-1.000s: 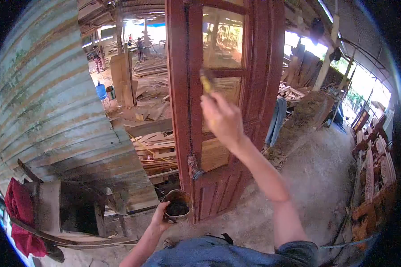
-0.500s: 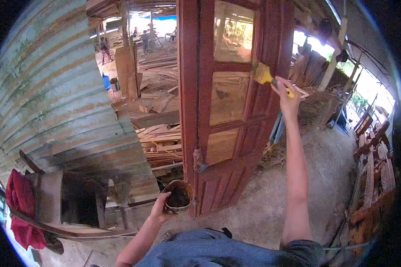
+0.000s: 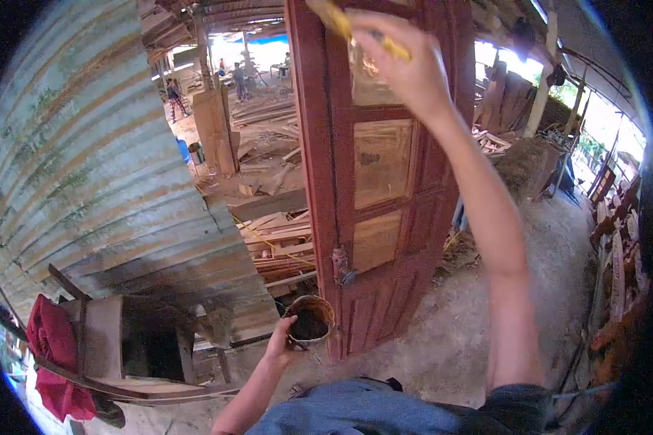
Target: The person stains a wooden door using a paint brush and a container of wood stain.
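Observation:
My right hand (image 3: 406,65) is raised near the top of the view, closed around the yellow handle of a paintbrush (image 3: 334,19). The bristle end overlaps the upper left part of a reddish-brown wooden door (image 3: 384,304) and is smeared by motion. Glass panes (image 3: 381,161) sit in the door's frame, and a door handle (image 3: 343,267) shows on its left side. Low in front of me, my left hand (image 3: 279,344) grips a small paint can (image 3: 313,319) by its side, thumb at the rim. Dark stuff lies inside the can.
A corrugated metal sheet (image 3: 101,174) fills the left, with a wooden cabinet (image 3: 98,341) and red cloth (image 3: 53,341) below it. Stacked planks (image 3: 283,235) lie behind the door. Carved wooden pieces (image 3: 617,268) line the right side. People (image 3: 175,98) stand far back.
My right hand has moved the paintbrush up and left, from the door's right side to its upper left. The view has shifted slightly; my left hand still holds the can.

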Demonstrator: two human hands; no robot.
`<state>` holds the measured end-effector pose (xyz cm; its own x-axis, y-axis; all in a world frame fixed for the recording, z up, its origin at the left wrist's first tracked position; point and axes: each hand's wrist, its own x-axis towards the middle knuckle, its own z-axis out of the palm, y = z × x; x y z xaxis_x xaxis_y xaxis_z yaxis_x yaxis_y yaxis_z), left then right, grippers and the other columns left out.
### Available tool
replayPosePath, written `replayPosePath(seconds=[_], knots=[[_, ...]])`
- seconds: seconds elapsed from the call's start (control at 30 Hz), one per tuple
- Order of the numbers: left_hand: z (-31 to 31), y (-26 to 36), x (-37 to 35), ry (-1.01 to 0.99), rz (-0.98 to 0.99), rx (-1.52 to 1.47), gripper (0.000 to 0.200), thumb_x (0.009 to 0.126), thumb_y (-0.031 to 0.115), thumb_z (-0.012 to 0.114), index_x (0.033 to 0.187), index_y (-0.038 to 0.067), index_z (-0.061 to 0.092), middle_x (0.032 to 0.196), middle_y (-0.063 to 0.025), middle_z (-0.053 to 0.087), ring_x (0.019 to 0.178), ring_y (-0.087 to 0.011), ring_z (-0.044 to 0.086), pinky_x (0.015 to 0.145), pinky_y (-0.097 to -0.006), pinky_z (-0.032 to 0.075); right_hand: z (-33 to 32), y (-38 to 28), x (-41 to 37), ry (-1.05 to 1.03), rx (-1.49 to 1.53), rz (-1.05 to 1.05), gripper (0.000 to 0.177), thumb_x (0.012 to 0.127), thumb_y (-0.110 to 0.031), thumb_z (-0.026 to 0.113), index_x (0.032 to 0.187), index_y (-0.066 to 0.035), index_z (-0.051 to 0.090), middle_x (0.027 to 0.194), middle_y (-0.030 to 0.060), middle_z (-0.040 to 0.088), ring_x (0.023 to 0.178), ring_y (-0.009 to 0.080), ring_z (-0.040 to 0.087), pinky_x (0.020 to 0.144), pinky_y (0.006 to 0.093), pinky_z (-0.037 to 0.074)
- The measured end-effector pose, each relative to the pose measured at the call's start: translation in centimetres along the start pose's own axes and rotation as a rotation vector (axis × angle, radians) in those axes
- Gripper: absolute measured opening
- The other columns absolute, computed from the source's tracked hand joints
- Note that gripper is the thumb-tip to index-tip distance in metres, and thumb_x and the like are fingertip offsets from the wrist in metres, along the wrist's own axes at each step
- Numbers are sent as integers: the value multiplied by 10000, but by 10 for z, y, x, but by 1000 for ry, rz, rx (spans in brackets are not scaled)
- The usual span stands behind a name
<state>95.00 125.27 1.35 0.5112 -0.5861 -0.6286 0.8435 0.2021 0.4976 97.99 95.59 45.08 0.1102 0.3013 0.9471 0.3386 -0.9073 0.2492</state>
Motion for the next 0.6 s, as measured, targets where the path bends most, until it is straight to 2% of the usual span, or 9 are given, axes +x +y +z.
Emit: replayPosePath(seconds=[0.13, 0.2, 0.23, 0.3, 0.33, 0.37, 0.47, 0.53, 0.6], knots=[[-2, -1, -1, -2, 13, 42, 375, 926, 363, 582, 1239, 156, 560, 1178, -91, 636, 1076, -324, 613, 881, -599, 490, 19, 8, 53, -126, -143, -43, 180, 894, -62, 641, 1049, 20, 680, 914, 163, 701, 749, 197, 687, 595, 323, 557], [0, -3, -2, -38, 32, 20, 377, 924, 362, 585, 1236, 152, 560, 1166, -91, 636, 1070, -323, 614, 889, -585, 492, 42, 22, 40, 14, -227, -302, 188, 893, -101, 658, 1045, 8, 684, 973, 150, 695, 764, 169, 674, 610, 293, 557], [6, -2, -7, -12, 44, 0, 394, 928, 359, 571, 1257, 143, 553, 1200, -96, 628, 1086, -326, 610, 902, -572, 493, 50, 30, 21, -117, -405, -298, 207, 917, -166, 653, 1097, -80, 709, 1113, 81, 711, 885, 201, 712, 699, 314, 588], [-3, -7, -4, 29, 50, -39, 411, 932, 355, 557, 1279, 135, 546, 1234, -102, 620, 1102, -328, 606, 915, -559, 493, 57, 6, -31, -81, -144, -178, 136, 859, -118, 641, 973, -54, 681, 1102, 108, 679, 864, 281, 694, 703, 392, 577], [-19, -12, 15, -56, 9, -111, 428, 936, 354, 543, 1301, 131, 538, 1261, -102, 615, 1117, -333, 602, 915, -550, 494, 60, 4, -63, -220, -260, -229, 191, 877, -120, 678, 1059, -81, 718, 1178, 171, 667, 949, 262, 707, 738, 335, 632], [-31, -18, 23, -142, -34, -183, 445, 940, 353, 529, 1324, 128, 530, 1288, -103, 609, 1132, -337, 597, 914, -541, 495, 60, -2, -96, -228, -334, -363, 207, 863, -103, 675, 1065, -83, 716, 1220, 223, 630, 981, 304, 697, 764, 347, 640], [-34, -18, 21, -229, -41, -213, 478, 938, 360, 520, 1353, 123, 516, 1338, -112, 585, 1177, -347, 574, 912, -546, 484, 28, -46, -185, -404, -226, -327, 268, 807, -62, 612, 1067, -12, 654, 1275, 253, 576, 1090, 334, 646, 877, 369, 582], [-17, -5, 0, -114, -26, -112, 470, 929, 359, 534, 1337, 126, 527, 1319, -114, 594, 1163, -347, 579, 907, -547, 477, 5, -78, -226, -541, -130, -311, 277, 797, -78, 617, 1063, -11, 653, 1251, 263, 586, 1109, 344, 637, 870, 368, 583], [-12, 0, -5, 4, 10, -53, 432, 912, 317, 561, 1300, 130, 544, 1256, -70, 636, 1139, -270, 619, 933, -516, 495, -15, -94, -257, -618, -80, -301, 261, 801, -90, 617, 1046, -8, 650, 1195, 236, 615, 1080, 326, 651, 862, 363, 584]])
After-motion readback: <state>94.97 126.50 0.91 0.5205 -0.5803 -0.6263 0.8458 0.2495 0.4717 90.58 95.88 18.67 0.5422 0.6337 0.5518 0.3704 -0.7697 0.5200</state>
